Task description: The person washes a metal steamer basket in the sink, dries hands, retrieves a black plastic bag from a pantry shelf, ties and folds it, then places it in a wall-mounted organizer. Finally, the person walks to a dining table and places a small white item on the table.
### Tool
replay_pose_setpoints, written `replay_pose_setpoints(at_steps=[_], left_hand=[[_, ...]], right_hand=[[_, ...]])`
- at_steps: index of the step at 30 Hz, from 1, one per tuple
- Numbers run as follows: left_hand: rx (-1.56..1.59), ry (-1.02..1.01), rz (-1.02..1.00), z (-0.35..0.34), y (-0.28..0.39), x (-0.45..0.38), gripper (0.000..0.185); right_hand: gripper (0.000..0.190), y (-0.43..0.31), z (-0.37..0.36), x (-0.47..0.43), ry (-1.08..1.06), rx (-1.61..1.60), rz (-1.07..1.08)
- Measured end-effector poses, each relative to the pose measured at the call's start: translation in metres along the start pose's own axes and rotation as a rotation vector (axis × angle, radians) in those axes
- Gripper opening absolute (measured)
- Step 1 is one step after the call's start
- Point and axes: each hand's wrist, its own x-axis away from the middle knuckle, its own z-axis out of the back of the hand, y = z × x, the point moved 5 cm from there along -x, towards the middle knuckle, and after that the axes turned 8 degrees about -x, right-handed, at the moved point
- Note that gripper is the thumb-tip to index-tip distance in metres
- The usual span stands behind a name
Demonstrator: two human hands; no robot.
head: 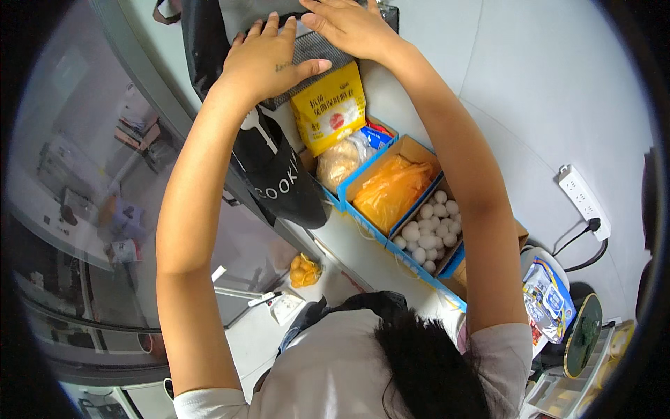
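Note:
My left hand [267, 65] is spread flat over a dark, striped fabric item [319, 52], palm down, thumb pointing right. My right hand [353, 26] lies at the item's upper right, its thumb apart and some fingertips cut off by the top edge. Neither hand visibly grips anything. Just below them stands a yellow printed packet [335, 107]. It leans over a clear plastic bag of tan food [340, 162] in a blue-edged cardboard box [340, 194]. Under my left wrist hangs a black apron [285, 180] with white lettering.
Beside that box are an orange plastic bag [395, 191] in a compartment and many white eggs [432, 228] in another. On the right are a white power strip [584, 201] with a black plug, a blue-and-white packet [549, 298] and a round dark-green lid [582, 335]. Glass [78, 183] spans the left.

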Motion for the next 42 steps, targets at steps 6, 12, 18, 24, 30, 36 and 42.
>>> replay_pose_setpoints(at_steps=[6,12,18,24,30,36,42], left_hand=[[-0.137,0.243,0.047,0.008,0.020,0.013,0.073],[0.644,0.126,0.028,-0.005,0.084,0.054,0.028],[0.670,-0.175,0.217,-0.185,0.093,0.107,0.037],[0.945,0.258,0.570,-0.227,0.074,0.093,0.061],[1.413,0.499,0.736,-0.248,0.048,0.059,0.038],[1.484,0.305,0.962,-0.243,0.046,0.036,0.023],[1.071,0.424,0.804,-0.308,-0.004,0.038,0.005]], right_hand=[[0.059,0.016,-0.011,0.027,0.039,-0.110,0.047],[0.053,0.050,0.046,0.083,0.155,-0.475,-0.177],[0.036,0.075,-0.008,0.192,-0.199,-0.622,-0.520],[0.037,0.071,-0.087,0.258,-0.393,-0.999,-0.805],[0.042,0.080,-0.155,0.237,-0.152,-1.064,-0.815],[0.051,0.137,-0.211,0.204,0.129,-0.904,-0.919],[0.042,0.119,-0.211,0.154,0.238,-0.758,-0.923]])
